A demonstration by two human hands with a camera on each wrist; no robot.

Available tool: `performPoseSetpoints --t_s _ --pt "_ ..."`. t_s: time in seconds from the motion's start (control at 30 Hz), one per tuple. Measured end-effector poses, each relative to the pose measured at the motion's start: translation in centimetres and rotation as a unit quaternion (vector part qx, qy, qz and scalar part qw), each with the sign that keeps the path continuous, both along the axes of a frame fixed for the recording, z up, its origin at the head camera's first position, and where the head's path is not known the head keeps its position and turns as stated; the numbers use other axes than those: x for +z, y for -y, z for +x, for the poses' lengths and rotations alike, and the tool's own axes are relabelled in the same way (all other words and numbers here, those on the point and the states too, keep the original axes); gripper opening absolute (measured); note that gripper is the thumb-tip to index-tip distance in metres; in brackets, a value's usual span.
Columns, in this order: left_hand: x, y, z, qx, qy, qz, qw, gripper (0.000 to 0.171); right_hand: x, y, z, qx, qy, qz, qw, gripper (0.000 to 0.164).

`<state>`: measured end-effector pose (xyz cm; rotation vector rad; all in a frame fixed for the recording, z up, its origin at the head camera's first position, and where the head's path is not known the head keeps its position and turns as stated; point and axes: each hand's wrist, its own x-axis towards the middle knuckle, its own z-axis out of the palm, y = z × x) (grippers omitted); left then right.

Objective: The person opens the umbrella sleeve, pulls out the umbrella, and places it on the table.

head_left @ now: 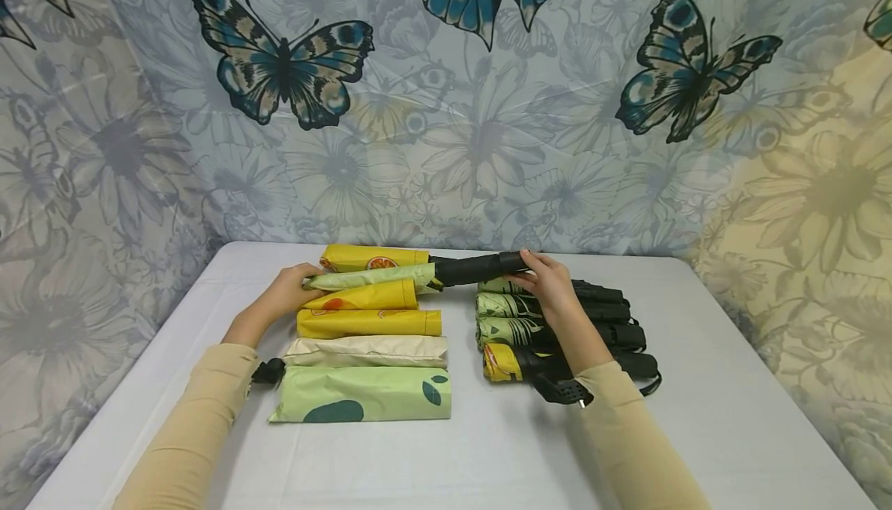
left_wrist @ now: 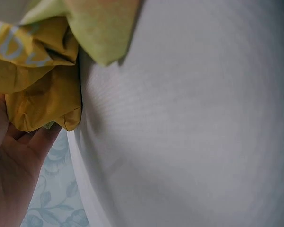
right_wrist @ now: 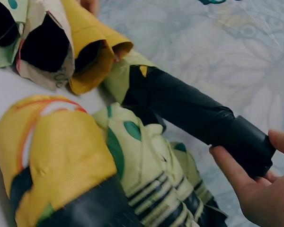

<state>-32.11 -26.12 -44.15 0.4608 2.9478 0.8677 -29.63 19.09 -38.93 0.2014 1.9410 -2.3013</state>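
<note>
A folded umbrella (head_left: 470,268) with a black handle (right_wrist: 248,146) lies crosswise between my hands, its left part hidden inside a light green sleeve (head_left: 376,276). My left hand (head_left: 282,297) grips the sleeve's left end; the left wrist view shows that hand (left_wrist: 14,175) beside a crumpled yellow sleeve (left_wrist: 42,94), its fingertips partly hidden. At the handle's end, my right hand (head_left: 554,282) pinches the umbrella between thumb and fingers. Beneath the held pair, other yellow sleeves (head_left: 369,324) lie flat on the table.
Nearer me on the left lie a cream sleeve (head_left: 365,351) and a wide light green sleeve (head_left: 362,394). Under my right forearm rest several folded umbrellas, green ones (head_left: 505,332) and a yellow one (head_left: 502,363). The white table (head_left: 460,463) meets a butterfly-print cloth (head_left: 481,146) behind.
</note>
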Motion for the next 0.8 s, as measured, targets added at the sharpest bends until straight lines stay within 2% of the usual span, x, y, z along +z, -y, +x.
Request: performPoseSetpoints --t_s 0.33,0.53,0.73,0.8 --pt "0.1 0.0 -0.1 -0.002 -0.003 -0.002 1.0000 0.037 1.4 -2.6 0.3 -0.049 -0.024 -0.007 0.998 0.064" --pt "0.0 0.0 0.0 -0.004 -0.002 0.000 1.0000 0.037 2.6 -4.4 0.4 -0.080 -0.030 -0.044 0.995 0.065" --pt "0.0 -0.1 0.0 -0.006 -0.007 0.000 1.0000 0.036 3.3 -6.1 0.2 -0.143 -0.019 -0.120 0.982 0.060" --pt "0.0 -0.1 0.0 -0.007 -0.007 -0.001 0.9999 0.035 3.3 -6.6 0.1 -0.164 -0.020 -0.128 0.978 0.062"
